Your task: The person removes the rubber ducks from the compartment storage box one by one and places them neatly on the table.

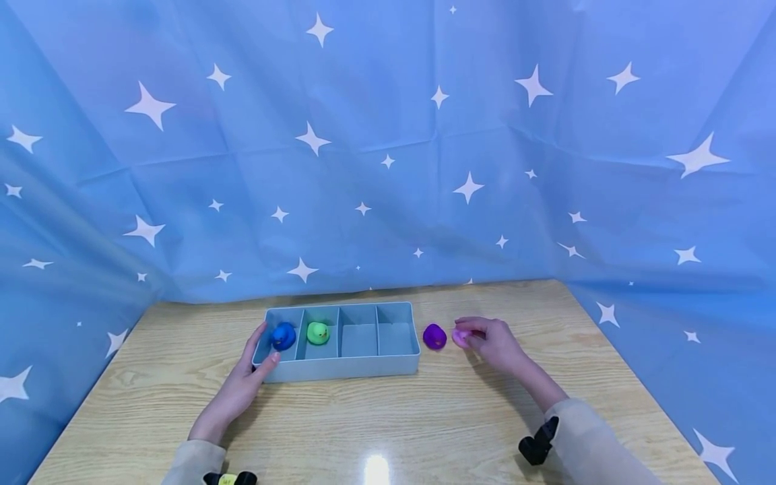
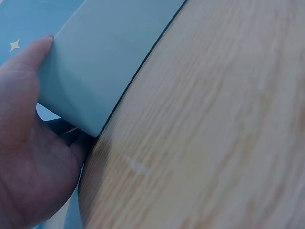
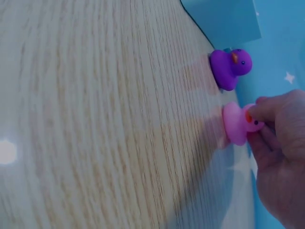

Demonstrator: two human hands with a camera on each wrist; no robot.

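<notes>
"Pink duck [image 3: 233, 124]: where?"

"Pinched between my right hand's [image 1: 494, 345] thumb and fingers, at three o'clock from the purple duck [image 1: 434, 337]."

"And your left hand [image 1: 244, 382]?"

"I've got it clamped on the blue tray's [image 1: 351, 368] nine-o'clock end."

Blue duck [image 1: 283, 335], green duck [image 1: 318, 333], purple duck [image 1: 434, 337], pink duck [image 3: 234, 124], bluish tray [image 1: 339, 368], white-starred backdrop [image 1: 376, 135].
</notes>
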